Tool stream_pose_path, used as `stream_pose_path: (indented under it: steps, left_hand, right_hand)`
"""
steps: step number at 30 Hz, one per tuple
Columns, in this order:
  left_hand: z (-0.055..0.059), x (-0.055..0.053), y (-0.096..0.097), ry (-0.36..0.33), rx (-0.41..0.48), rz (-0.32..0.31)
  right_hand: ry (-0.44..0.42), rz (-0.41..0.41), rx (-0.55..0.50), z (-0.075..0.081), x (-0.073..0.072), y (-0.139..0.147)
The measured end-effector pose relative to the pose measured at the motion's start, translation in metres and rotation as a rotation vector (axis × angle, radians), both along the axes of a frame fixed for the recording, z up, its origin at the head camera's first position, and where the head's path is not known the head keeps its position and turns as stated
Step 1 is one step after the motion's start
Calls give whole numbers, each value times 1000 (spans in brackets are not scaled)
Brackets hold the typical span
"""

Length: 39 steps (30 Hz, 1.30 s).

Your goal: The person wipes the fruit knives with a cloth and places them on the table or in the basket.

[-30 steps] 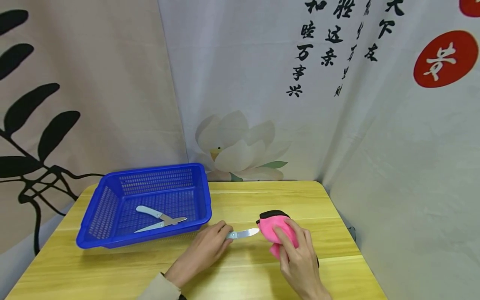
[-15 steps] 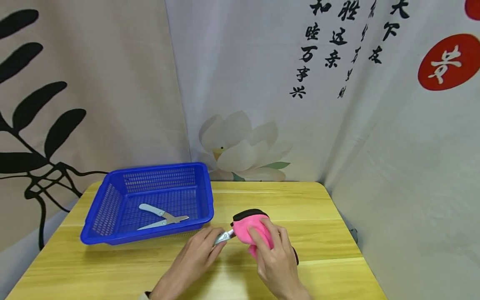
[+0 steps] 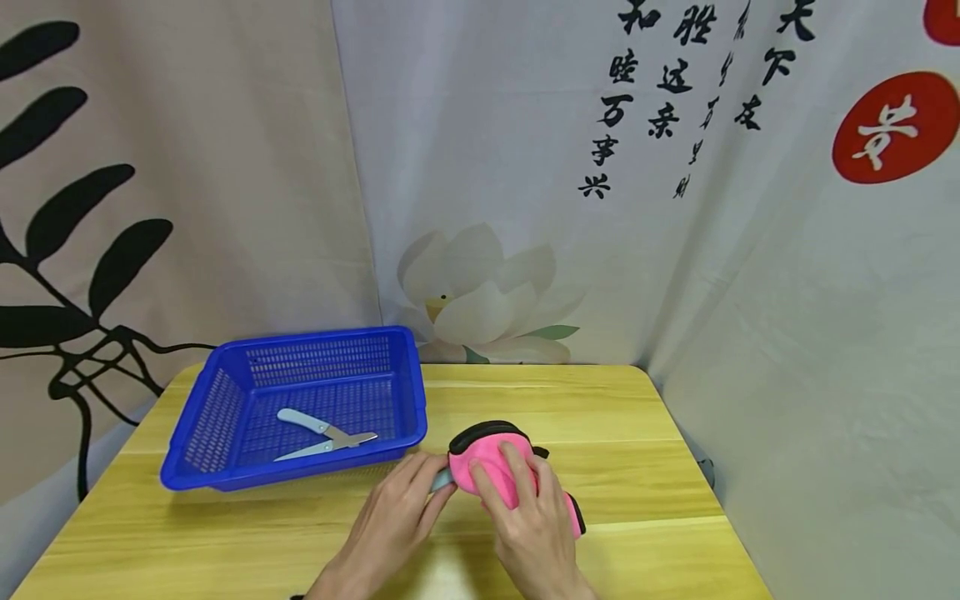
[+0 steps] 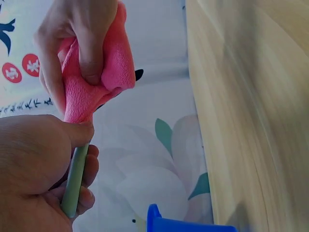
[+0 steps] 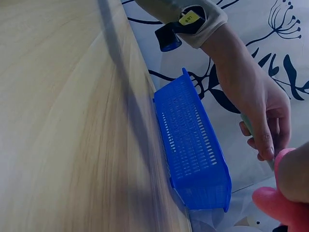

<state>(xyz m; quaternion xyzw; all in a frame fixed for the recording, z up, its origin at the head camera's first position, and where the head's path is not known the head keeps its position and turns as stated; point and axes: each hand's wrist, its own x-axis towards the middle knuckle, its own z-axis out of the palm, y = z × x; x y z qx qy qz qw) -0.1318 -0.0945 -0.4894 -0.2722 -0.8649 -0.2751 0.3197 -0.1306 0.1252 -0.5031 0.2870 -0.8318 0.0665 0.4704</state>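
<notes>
In the head view my left hand (image 3: 390, 512) grips the pale blue-green handle of a knife (image 4: 75, 181), thumb along its upper end in the left wrist view. My right hand (image 3: 536, 533) pinches a folded pink cloth (image 3: 480, 458) with black edging, which wraps the knife's blade. The blade is hidden inside the cloth, and the cloth comes right up to my left thumb. Both hands are close together above the front middle of the table. In the right wrist view the cloth (image 5: 270, 200) meets the handle below the left fingers.
A blue perforated plastic basket (image 3: 300, 337) stands at the left of the wooden table (image 3: 600, 408). Two knives with pale handles (image 3: 302, 419) lie crossed in it. Behind the table hangs a printed curtain (image 3: 487, 150).
The right hand has moved left with the pink cloth, from beside the knife's tip to over the blade, which is now covered. The left hand keeps hold of the handle and has drawn slightly back.
</notes>
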Motion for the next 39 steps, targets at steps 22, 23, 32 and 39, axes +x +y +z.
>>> stream_pose_path:
  steps: [22, 23, 32, 39]
  left_hand:
    - [4, 7, 0, -108, 46, 2]
    - [5, 7, -1, -109, 46, 3]
    - [5, 9, -4, -140, 53, 11]
    - [8, 10, -8, -154, 44, 68]
  right_hand:
    - [30, -40, -11, 3, -20, 28]
    - [34, -40, -17, 4, -21, 29]
    - [49, -47, -64, 5, -31, 45]
    - [51, -50, -112, 9, -35, 51]
